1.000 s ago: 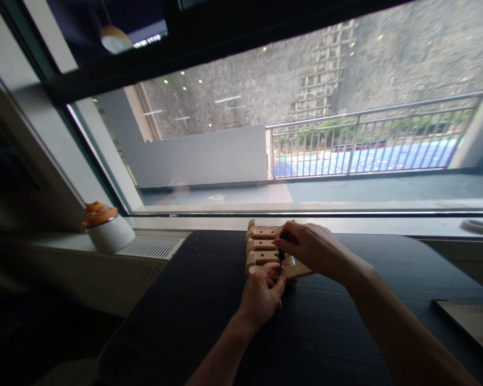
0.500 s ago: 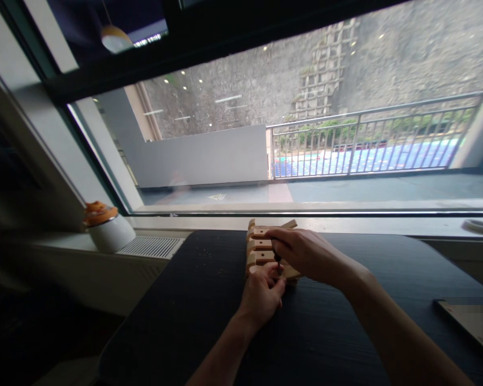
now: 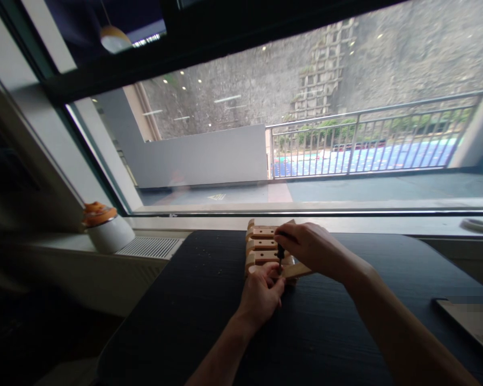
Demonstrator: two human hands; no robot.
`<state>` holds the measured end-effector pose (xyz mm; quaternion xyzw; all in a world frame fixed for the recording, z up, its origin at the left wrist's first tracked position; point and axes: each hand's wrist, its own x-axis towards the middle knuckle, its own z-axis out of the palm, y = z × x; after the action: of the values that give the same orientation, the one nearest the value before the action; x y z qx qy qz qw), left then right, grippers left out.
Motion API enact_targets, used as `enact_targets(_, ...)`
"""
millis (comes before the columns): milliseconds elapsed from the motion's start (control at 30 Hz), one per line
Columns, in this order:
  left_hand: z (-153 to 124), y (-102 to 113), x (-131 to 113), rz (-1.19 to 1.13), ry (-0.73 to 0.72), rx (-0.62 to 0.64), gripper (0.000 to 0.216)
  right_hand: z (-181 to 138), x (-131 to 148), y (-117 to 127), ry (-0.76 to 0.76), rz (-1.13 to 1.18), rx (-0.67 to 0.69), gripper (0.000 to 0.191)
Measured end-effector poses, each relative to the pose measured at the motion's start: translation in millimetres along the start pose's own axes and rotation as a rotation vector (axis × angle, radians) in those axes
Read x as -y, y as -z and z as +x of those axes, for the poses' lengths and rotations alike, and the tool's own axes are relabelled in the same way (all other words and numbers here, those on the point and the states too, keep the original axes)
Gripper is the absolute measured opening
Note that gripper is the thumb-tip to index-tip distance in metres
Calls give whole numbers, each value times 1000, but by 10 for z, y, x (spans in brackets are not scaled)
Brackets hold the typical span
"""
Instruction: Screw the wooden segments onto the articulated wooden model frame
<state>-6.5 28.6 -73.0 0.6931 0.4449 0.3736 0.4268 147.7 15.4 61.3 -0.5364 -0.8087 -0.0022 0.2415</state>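
A light wooden slatted piece (image 3: 261,245) with dark holes and rounded ends lies near the table's far edge. My right hand (image 3: 308,244) is closed on the black handle of a screwdriver (image 3: 280,252), which stands nearly upright with its tip down at the near end of the wood. At that tip, my left hand (image 3: 261,292) presses thumb and fingers together against the wood; what they pinch is hidden. A flat wooden strip (image 3: 300,269) sticks out to the right below my right hand.
Small crumbs lie on the dark table (image 3: 177,300) left of the wood. A tablet-like flat object (image 3: 470,327) rests at the right edge. On the sill stand a white pot with an orange top (image 3: 109,233) and a roll of tape (image 3: 475,225). A large window rises behind.
My right hand has shifted slightly right and up, its fingers now higher on the screwdriver, so more of the handle shows. My left hand stays in place.
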Motion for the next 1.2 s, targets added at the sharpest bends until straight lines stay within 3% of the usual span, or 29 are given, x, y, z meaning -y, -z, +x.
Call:
enact_targets(233, 6, -9, 12, 5, -15, -10, 32, 14, 3, -23, -38, -81, -29, 30)
enact_targets(567, 3, 8, -24, -14, 0, 11, 29, -35, 76, -5, 53, 63, 36, 34)
enact_targets(1200, 6, 5, 18, 26, -10, -6, 30, -1, 34, -28, -27, -34, -31, 26)
